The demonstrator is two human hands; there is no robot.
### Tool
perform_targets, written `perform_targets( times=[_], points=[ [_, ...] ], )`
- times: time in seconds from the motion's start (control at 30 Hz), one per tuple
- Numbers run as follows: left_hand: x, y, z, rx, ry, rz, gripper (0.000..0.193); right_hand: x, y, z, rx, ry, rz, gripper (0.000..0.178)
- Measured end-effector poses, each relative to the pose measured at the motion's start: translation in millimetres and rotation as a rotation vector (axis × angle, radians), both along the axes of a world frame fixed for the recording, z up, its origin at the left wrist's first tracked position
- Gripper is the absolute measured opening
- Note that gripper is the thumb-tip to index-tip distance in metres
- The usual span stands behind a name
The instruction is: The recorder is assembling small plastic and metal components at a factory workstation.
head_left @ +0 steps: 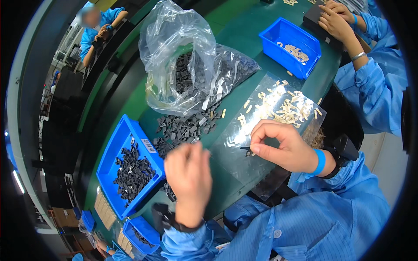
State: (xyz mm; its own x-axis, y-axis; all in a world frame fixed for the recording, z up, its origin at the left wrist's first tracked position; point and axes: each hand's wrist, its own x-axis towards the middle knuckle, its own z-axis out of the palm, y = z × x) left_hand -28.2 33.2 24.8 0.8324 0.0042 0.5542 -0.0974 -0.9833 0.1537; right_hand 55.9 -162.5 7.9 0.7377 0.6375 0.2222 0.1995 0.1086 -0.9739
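Black pile (188, 129): 12 o'clock of the left hand (190, 179), its nearer hand, too blurred to tell the grip. Right hand (292, 150): narrow pinch on a black piece (245, 149), jutting toward 9 o'clock, long axis seemingly 9-to-3.

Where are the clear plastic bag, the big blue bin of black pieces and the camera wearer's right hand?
Clear plastic bag (174, 30): head view, upper wall.
Big blue bin (108, 172): head view, inner left wall.
Right hand (292, 150): head view, back of hand.
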Motion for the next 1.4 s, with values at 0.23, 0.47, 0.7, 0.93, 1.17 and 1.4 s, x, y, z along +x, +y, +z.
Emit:
perform_targets(
  times=[0.23,0.47,0.7,0.93,1.17,1.4],
  points=[
    [38.2,27.8,-35.9,0.071,0.229,0.132,0.016,-8.5,-17.8,5.7,-0.031,-0.074,-0.020,0.007],
    [20.7,24.0,-33.9,0.035,0.183,0.173,0.012,-12.2,-20.7,1.9,-0.044,-0.051,-0.018,0.008],
    [-5.3,10.4,8.8,-0.847,0.009,0.215,0.010,-7.5,-14.9,12.7,0.041,-0.165,-0.048,0.005],
    [-46.1,-44.2,15.7,-2.151,0.415,-0.401,0.022,-28.6,-1.7,11.9,0.311,-0.342,0.018,0.038],
    [-56.7,-68.9,-1.6,-2.497,0.405,-0.345,0.024,-41.4,-0.8,6.6,0.233,-0.589,-0.032,0.044],
    [-54.4,-70.4,-8.5,-2.521,0.370,-0.359,0.022,-34.8,-6.6,10.5,0.114,-0.687,-0.043,0.038]
  ],
)
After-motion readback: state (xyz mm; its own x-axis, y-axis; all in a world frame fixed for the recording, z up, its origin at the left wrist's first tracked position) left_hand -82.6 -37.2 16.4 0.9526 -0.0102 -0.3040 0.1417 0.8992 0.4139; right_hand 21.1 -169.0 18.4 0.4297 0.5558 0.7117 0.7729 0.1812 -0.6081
